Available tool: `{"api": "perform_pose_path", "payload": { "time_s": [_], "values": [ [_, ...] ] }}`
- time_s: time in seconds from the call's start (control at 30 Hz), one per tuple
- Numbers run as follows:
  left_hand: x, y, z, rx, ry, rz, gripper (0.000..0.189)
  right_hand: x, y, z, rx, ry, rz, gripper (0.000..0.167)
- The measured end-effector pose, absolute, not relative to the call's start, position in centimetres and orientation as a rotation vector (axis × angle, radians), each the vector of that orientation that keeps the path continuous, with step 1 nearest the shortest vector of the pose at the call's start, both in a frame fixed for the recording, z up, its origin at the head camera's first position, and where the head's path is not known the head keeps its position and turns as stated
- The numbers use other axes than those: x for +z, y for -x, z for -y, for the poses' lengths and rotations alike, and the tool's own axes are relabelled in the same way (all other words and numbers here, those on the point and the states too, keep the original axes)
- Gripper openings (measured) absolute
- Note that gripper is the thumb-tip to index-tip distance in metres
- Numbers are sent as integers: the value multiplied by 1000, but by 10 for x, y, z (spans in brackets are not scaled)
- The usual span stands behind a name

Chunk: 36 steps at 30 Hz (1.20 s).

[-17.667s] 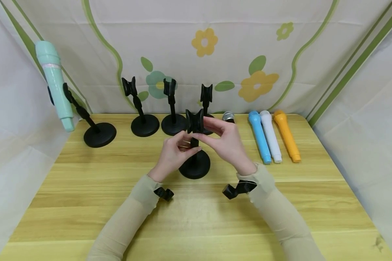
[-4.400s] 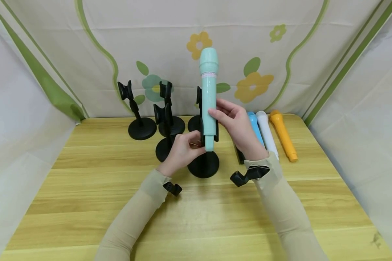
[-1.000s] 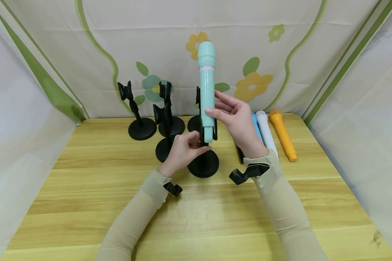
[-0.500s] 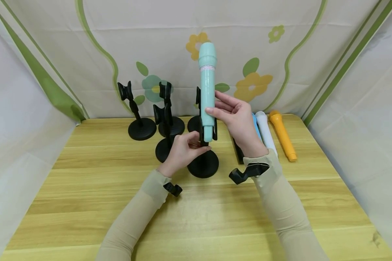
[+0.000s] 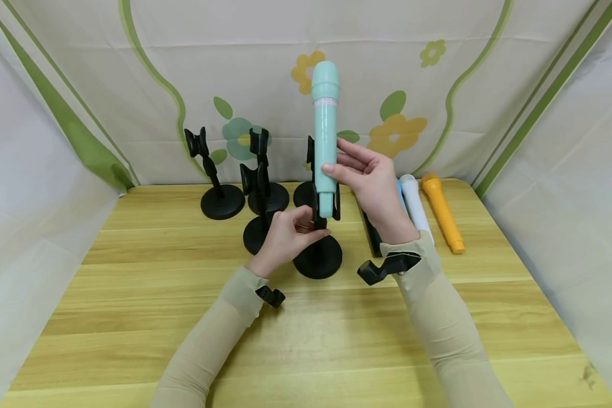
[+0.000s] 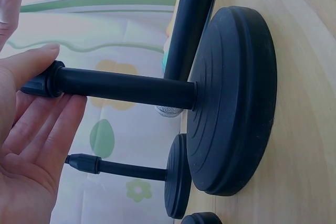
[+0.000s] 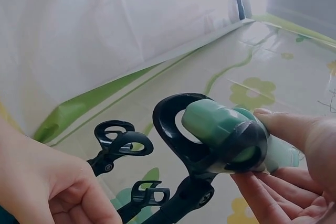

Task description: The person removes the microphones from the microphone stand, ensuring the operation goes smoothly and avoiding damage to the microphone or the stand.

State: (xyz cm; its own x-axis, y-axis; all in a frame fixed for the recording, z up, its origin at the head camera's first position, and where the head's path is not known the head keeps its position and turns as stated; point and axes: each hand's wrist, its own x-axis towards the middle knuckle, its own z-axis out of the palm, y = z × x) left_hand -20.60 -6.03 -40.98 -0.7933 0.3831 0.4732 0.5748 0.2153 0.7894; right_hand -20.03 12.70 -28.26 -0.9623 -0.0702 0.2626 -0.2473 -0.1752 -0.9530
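A mint-green microphone (image 5: 325,124) stands upright in the clip (image 7: 173,124) of a black desk stand (image 5: 318,259). My right hand (image 5: 374,184) grips its lower body between thumb and fingers. Lower down, my left hand (image 5: 288,235) pinches the collar just under the clip. In the left wrist view, the thumb and fingers lie around that collar at the top of the stand's pole (image 6: 126,87). The right wrist view shows the microphone's tail end (image 7: 210,121) inside the clip's two curved arms.
Several black stands with bare clips are close by: one front left (image 5: 255,233), others behind (image 5: 222,201), (image 5: 270,198), (image 5: 304,194). Blue, white (image 5: 415,204) and orange (image 5: 442,212) microphones lie at right, beside a black microphone (image 5: 371,235) partly hidden by my right hand.
The mint microphone and its stand came from the far left to the centre; the stand handled earlier now stands left of it. Lately the microphone has slid slightly upward in the clip.
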Motion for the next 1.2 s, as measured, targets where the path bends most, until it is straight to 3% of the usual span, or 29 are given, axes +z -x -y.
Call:
{"api": "perform_pose_path", "payload": {
  "time_s": [1.2],
  "values": [
    [-412,206,60,-1633,922,2312,17,-276,231,-144,2264,-253,1621,48]
  ]
}}
